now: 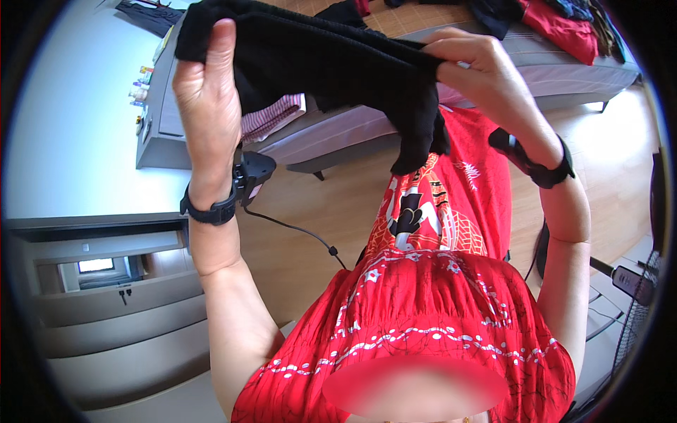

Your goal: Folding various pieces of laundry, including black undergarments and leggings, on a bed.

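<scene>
A black knit garment (328, 63) is stretched between my two hands at the top of the head view, with part of it hanging down on the right. My left hand (209, 90) grips its left end, the thumb in front and the fingers hidden behind the cloth. My right hand (468, 61) pinches its upper right edge between thumb and fingers. Both wrists wear black straps with devices; a cable runs from the left device (255, 172). Below the garment, a folded striped cloth (272, 117) lies on the bed's edge.
Past the garment stands a grey upholstered bed (338, 135) on short legs. Red clothing (566, 34) and dark clothing (492, 16) lie on it at the upper right. Small bottles stand on a grey cabinet (164, 106) at left. Drawers (132, 328) are at lower left, a mesh-sided object (632, 317) at right.
</scene>
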